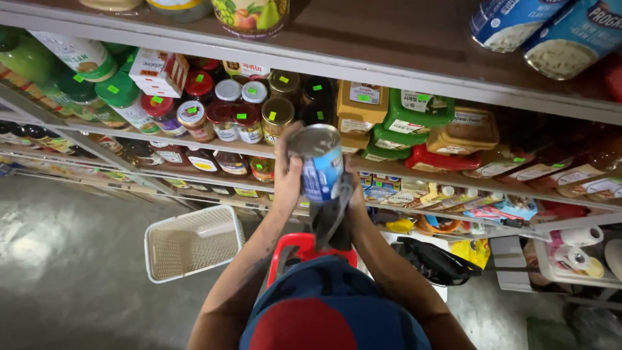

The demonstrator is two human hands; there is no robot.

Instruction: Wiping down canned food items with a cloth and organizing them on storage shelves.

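A blue-labelled tin can [321,162] with a silver top is raised in front of the shelves. My left hand [285,170] wraps its left side and grips it. My right hand [353,189] is at the can's lower right, pressing a dark grey cloth [329,217] against it; the cloth hangs down below the can. Both forearms rise from the bottom of the view. A red step stool [295,249] shows below, partly hidden by my red and blue front.
Shelves [389,74] hold jars with red and gold lids [223,110], green-lidded bottles [116,94], yellow, green and red tubs [414,123], and cans on top [557,32]. A white plastic basket [193,241] and a black bag [434,259] are on the grey floor.
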